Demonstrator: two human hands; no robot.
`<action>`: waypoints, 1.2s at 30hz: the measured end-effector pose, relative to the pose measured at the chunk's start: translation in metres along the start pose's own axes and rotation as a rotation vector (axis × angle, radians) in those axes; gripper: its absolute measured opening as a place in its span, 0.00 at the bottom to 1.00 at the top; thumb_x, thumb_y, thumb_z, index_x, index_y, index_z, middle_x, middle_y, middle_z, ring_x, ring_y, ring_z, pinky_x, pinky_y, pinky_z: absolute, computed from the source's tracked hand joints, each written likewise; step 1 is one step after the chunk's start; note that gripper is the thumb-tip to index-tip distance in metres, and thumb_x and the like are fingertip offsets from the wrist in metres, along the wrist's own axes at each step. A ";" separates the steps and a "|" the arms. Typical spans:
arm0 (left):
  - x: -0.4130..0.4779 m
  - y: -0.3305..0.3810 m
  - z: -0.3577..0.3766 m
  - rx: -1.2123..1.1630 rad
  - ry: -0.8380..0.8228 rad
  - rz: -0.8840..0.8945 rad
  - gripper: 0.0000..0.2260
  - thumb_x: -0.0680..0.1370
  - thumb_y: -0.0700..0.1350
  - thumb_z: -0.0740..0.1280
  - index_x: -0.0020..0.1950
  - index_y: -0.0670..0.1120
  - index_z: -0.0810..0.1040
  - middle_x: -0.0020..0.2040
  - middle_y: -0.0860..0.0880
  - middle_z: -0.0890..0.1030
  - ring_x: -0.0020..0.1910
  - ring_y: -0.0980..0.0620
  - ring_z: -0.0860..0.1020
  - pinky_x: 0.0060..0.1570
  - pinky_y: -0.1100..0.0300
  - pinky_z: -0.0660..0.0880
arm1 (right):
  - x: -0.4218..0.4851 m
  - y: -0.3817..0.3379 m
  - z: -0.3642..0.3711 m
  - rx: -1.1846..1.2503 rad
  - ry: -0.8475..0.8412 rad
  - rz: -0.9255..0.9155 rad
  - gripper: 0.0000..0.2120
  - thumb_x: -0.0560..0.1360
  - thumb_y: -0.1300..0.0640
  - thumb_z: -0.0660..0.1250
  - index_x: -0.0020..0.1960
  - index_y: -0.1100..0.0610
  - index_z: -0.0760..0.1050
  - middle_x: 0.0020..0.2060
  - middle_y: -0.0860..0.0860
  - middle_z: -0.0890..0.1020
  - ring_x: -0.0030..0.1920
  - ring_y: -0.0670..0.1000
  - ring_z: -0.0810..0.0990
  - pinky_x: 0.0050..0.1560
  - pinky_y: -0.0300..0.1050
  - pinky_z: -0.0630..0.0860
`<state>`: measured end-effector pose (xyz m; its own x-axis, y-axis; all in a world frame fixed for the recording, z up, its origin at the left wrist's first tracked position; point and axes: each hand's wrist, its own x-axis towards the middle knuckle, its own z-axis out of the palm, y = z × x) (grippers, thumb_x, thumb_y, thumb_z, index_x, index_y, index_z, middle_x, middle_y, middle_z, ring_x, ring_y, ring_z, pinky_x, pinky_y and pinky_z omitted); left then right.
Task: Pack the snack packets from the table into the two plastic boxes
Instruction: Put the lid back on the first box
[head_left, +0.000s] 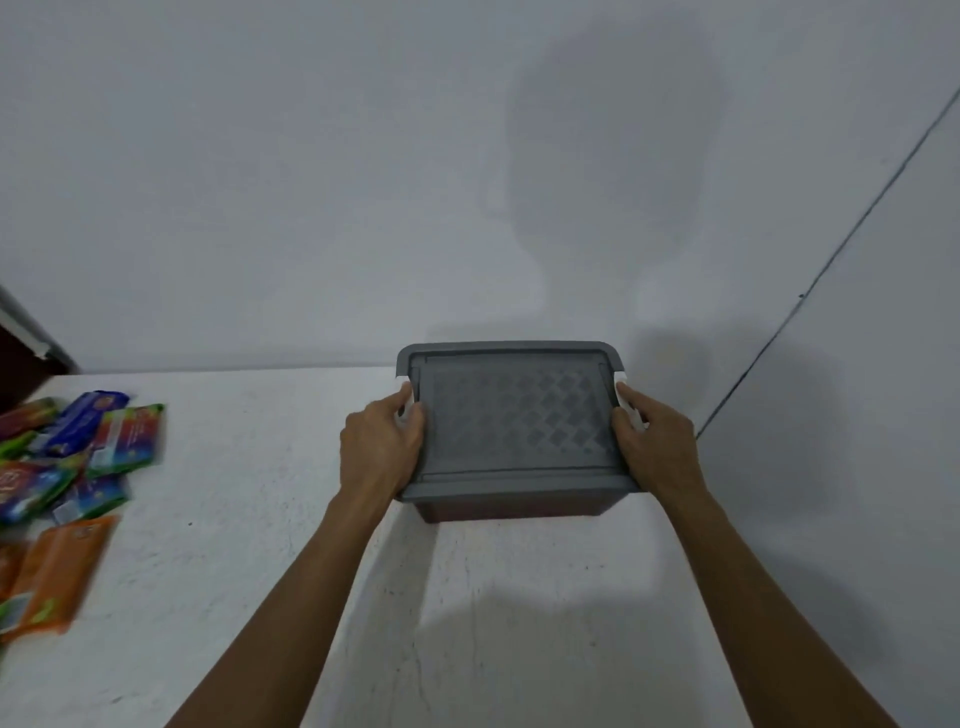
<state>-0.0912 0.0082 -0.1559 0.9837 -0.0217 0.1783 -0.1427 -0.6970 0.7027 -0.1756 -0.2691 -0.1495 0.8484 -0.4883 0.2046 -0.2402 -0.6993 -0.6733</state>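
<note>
A plastic box (514, 506) with a grey patterned lid (514, 426) is held above the white table (260, 519), near its far right corner. My left hand (382, 447) grips the box's left side at a white clip. My right hand (657, 441) grips the right side at the other white clip. The lid is on, so the inside is hidden. A heap of snack packets (67, 467) in blue, green, red and orange lies at the table's left edge, well apart from both hands.
A pale wall rises right behind the table. The table's right edge (696, 519) runs just beside the box. A dark object (21, 353) stands at the far left behind the packets. Only one box is in view.
</note>
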 end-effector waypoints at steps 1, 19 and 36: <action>0.014 0.001 0.004 0.006 -0.005 0.003 0.20 0.81 0.52 0.60 0.70 0.46 0.73 0.59 0.41 0.82 0.52 0.44 0.81 0.54 0.57 0.75 | 0.012 -0.001 0.004 -0.002 0.000 -0.004 0.18 0.80 0.58 0.61 0.69 0.59 0.73 0.53 0.63 0.82 0.49 0.59 0.80 0.52 0.45 0.73; 0.117 0.006 0.040 0.085 -0.039 0.025 0.19 0.81 0.54 0.57 0.68 0.47 0.75 0.51 0.41 0.83 0.48 0.41 0.80 0.48 0.53 0.75 | 0.114 0.000 0.035 -0.287 -0.068 -0.001 0.22 0.81 0.52 0.54 0.75 0.50 0.64 0.51 0.60 0.82 0.44 0.59 0.78 0.43 0.47 0.72; 0.114 -0.100 -0.086 0.494 -0.387 0.022 0.25 0.79 0.65 0.53 0.67 0.53 0.74 0.64 0.46 0.78 0.61 0.44 0.76 0.57 0.52 0.72 | 0.065 -0.136 0.103 -0.467 -0.286 -0.053 0.18 0.80 0.49 0.54 0.54 0.62 0.73 0.55 0.63 0.78 0.56 0.62 0.75 0.60 0.54 0.72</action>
<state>0.0255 0.1371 -0.1472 0.9626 -0.2329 -0.1381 -0.1869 -0.9405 0.2837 -0.0398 -0.1520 -0.1177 0.9438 -0.3302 -0.0150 -0.3221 -0.9083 -0.2670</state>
